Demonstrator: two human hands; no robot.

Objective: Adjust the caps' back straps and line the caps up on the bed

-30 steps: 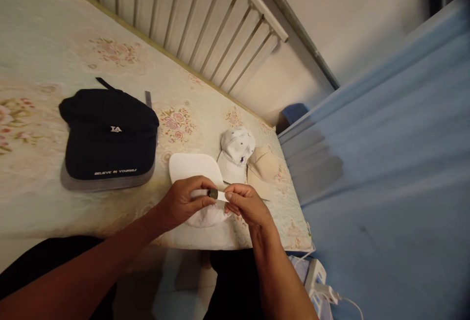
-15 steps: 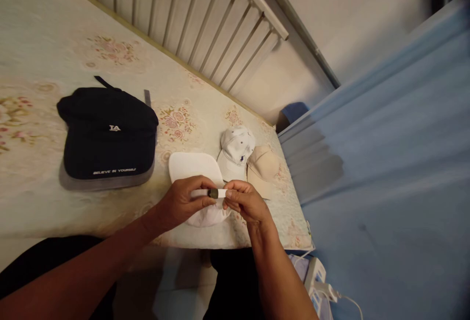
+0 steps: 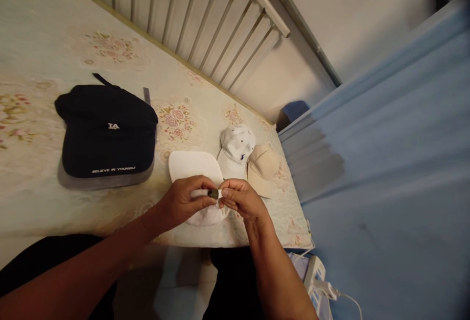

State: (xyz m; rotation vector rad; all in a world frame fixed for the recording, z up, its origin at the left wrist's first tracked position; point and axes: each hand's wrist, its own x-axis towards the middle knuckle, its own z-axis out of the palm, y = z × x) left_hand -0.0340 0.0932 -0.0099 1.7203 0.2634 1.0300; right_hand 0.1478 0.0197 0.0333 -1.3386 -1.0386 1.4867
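A white cap [image 3: 194, 163] lies bill-away on the floral bed cover, its crown partly hidden under my hands. Just above it runs a white cap strap [image 3: 199, 193] with a dark metal buckle [image 3: 213, 193]. Fingers and thumb of my left hand [image 3: 187, 198] are closed round the strap next to the buckle. My right hand [image 3: 240, 197] pinches the strap's short end on the buckle's other side. Whether the strap joins the cap below is hidden by the hands.
A navy cap [image 3: 110, 134] with white lettering lies to the left. Beyond my hands are a white cap with a small logo [image 3: 238, 143] and a beige cap [image 3: 264, 163]. A blue curtain [image 3: 385, 163] hangs on the right, above a power strip [image 3: 315, 276]. Metal rails [image 3: 205, 26] border the bed.
My right hand has moved slightly left, closer to the buckle, and less of the strap's end shows between them. My left hand keeps its hold. The view has shifted slightly.
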